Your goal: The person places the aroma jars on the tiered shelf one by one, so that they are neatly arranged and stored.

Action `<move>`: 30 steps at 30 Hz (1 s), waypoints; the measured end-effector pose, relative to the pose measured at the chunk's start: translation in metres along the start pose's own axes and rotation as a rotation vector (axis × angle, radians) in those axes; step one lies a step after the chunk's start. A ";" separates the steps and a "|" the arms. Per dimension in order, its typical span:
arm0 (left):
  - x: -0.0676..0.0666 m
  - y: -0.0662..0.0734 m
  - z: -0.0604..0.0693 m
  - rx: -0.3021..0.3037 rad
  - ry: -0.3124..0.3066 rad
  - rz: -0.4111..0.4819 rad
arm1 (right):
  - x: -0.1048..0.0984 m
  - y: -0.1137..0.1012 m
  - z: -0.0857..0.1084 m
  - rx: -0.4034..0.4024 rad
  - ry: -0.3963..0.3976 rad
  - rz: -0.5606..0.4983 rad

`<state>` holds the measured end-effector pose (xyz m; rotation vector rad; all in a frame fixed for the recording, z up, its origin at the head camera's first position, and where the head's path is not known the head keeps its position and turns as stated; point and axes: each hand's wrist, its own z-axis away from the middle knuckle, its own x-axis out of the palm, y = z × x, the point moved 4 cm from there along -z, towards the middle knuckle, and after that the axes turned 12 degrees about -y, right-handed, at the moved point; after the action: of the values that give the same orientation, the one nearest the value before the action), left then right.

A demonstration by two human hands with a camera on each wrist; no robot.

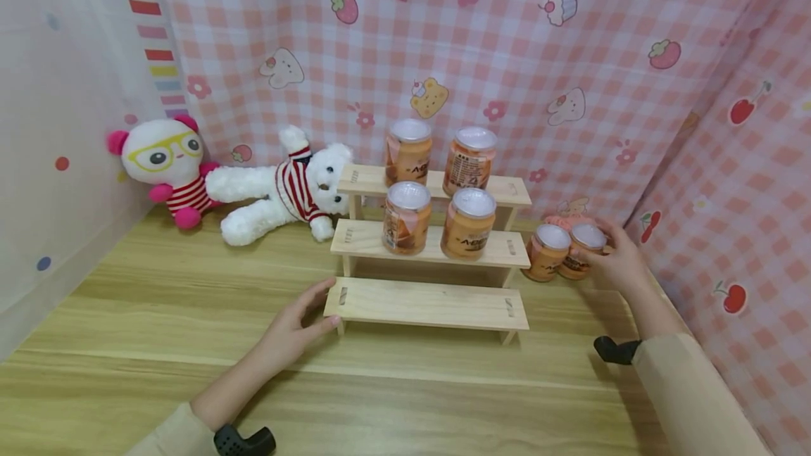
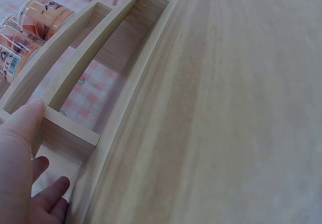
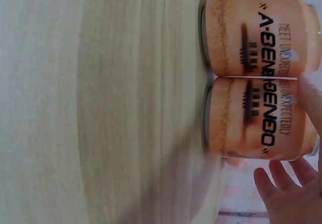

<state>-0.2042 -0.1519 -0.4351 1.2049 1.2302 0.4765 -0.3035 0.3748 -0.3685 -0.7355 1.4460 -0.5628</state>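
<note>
My left hand (image 1: 288, 333) touches the left end of a three-step wooden shelf (image 1: 431, 303). Its thumb rests at a corner of the lowest step, and the other fingers are extended beside the end, as the left wrist view shows. At the shelf's right, my right hand (image 1: 617, 259) is around the outer of two orange jars (image 1: 579, 259), thumb in front and fingers at the far side. That jar (image 3: 256, 118) stands upright on the table against another jar (image 3: 256, 35).
Two jars stand on the top step (image 1: 507, 188) and two on the middle step (image 1: 500, 250). A plush panda (image 1: 174, 167) and a white plush bear (image 1: 298, 188) are at the back left. A pink object (image 1: 564, 222) lies behind the right-hand jars. Checked curtains hang behind and at right.
</note>
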 end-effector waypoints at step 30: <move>0.000 -0.006 -0.001 -0.007 0.001 0.013 | 0.005 0.013 0.011 0.001 0.122 -0.009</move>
<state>-0.2068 -0.1540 -0.4402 1.2081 1.2210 0.4906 -0.2929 0.3807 -0.3816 -0.7178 1.5558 -0.6240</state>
